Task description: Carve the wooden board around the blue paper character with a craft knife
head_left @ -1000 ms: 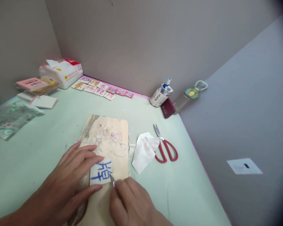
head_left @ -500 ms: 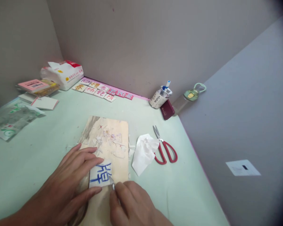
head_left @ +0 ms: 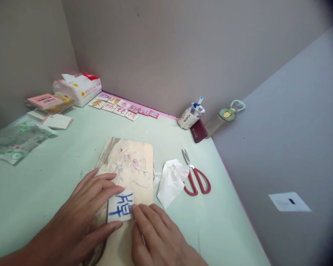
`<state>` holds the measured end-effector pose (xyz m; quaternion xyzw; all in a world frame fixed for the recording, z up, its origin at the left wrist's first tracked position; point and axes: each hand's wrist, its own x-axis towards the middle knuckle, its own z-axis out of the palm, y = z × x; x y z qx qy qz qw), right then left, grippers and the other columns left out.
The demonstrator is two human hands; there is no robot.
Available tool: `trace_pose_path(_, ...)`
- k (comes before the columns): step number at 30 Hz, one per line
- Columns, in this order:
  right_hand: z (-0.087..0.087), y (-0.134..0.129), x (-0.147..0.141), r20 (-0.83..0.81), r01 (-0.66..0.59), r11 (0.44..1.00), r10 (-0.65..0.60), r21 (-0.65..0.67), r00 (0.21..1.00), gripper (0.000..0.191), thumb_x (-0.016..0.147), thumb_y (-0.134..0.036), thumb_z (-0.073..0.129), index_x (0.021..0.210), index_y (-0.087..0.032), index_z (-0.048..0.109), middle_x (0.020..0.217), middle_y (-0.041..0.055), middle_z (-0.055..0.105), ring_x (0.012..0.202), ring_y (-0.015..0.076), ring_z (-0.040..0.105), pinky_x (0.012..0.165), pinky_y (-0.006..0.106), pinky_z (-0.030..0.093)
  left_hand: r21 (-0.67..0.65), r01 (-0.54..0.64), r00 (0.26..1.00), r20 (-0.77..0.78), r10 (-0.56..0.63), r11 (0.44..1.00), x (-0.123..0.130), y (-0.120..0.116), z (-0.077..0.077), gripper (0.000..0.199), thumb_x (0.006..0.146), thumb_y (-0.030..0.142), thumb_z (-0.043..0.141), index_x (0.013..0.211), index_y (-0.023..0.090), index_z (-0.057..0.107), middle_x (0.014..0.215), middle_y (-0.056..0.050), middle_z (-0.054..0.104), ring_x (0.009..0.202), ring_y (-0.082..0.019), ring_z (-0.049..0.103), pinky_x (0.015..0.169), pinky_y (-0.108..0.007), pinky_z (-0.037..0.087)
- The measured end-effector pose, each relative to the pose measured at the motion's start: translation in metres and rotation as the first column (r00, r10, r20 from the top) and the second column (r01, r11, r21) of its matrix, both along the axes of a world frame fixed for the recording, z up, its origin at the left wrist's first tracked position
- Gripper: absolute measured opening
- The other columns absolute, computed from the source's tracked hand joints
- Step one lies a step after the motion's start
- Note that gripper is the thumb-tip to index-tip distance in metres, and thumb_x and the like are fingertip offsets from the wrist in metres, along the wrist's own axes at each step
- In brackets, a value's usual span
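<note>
A small white square block (head_left: 113, 207) marked with a blue character lies on a light wooden board (head_left: 145, 162). My left hand (head_left: 86, 210) is closed about it, with the thumb at its near edge and fingertips at its far side. At the block's right edge my right hand (head_left: 158, 236) pinches a slim craft knife (head_left: 143, 239). Its blade is hidden behind my fingers. Pale shavings (head_left: 131, 160) are scattered over the far half of the board.
Right of the board lie a crumpled tissue (head_left: 170, 181) and red-handled scissors (head_left: 201, 181). Lettered squares (head_left: 120, 110) line the back edge, near a tissue pack (head_left: 84, 88). A pen can (head_left: 187, 118), dark red case (head_left: 199, 131) and bottle (head_left: 222, 118) stand back right; a plastic bag (head_left: 19, 138) lies left.
My right hand has shifted slightly up over the block's right edge, and the blade that showed earlier is now covered. My left hand keeps its hold. The whole view has moved a little.
</note>
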<state>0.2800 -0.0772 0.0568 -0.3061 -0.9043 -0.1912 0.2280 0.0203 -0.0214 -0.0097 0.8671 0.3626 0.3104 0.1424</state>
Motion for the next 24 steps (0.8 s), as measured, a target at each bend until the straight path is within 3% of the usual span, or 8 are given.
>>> trace_pose_path(6,0.004,0.005,0.004,0.047,-0.076,0.997,0.076,0.003,0.996,0.026,0.107,-0.006,0.054,0.097,-0.015,0.076,0.111,0.0123,0.088,0.105,0.0241,0.081,0.1,0.036,0.065,0.007,0.01,0.999,0.045,-0.01,1.0,0.001,-0.002,0.004,0.045,0.104,0.05,0.073,0.142,0.032,0.06,0.14,0.0,0.07,0.147,-0.023,0.054,0.141,-0.034,0.011)
trace_pose_path(12,-0.004,0.0,0.005,0.001,-0.075,0.997,0.075,-0.011,0.997,0.03,0.104,-0.002,0.052,0.098,-0.015,0.077,0.114,0.0114,0.088,0.107,0.0223,0.081,0.103,0.033,0.065,-0.01,0.013,0.997,0.073,-0.013,1.0,0.002,-0.001,0.007,0.041,0.102,0.047,0.073,0.139,0.032,0.061,0.135,0.001,0.073,0.146,-0.022,0.056,0.141,-0.037,0.013)
trace_pose_path(17,-0.018,-0.008,0.0,-0.192,0.032,0.995,-0.049,-0.09,0.98,0.027,0.105,-0.003,0.054,0.12,-0.004,0.077,0.113,0.0145,0.089,0.106,0.0211,0.083,0.108,0.027,0.065,-0.042,-0.003,0.996,0.083,0.007,0.999,0.001,-0.002,0.004,0.042,0.1,0.05,0.074,0.137,0.033,0.062,0.138,0.001,0.074,0.148,-0.023,0.056,0.141,-0.039,0.013)
trace_pose_path(21,-0.022,-0.013,0.004,-0.169,-0.007,0.975,-0.032,-0.221,0.985,0.032,0.104,-0.009,0.066,0.135,-0.009,0.073,0.126,0.0152,0.086,0.105,0.0258,0.086,0.1,0.031,0.072,-0.072,-0.008,0.995,0.099,0.015,0.997,-0.002,-0.005,-0.002,0.042,0.1,0.051,0.072,0.137,0.034,0.063,0.143,0.0,0.074,0.149,-0.027,0.058,0.14,-0.046,0.016)
trace_pose_path(24,-0.018,-0.011,0.005,-0.215,-0.025,0.971,-0.027,-0.237,0.976,0.033,0.106,-0.006,0.059,0.137,-0.008,0.072,0.12,0.0142,0.087,0.098,0.0255,0.087,0.096,0.032,0.073,-0.1,-0.019,0.993,0.113,0.03,0.995,-0.004,-0.006,-0.004,0.043,0.097,0.052,0.074,0.135,0.034,0.064,0.145,-0.001,0.074,0.15,-0.028,0.059,0.14,-0.049,0.02)
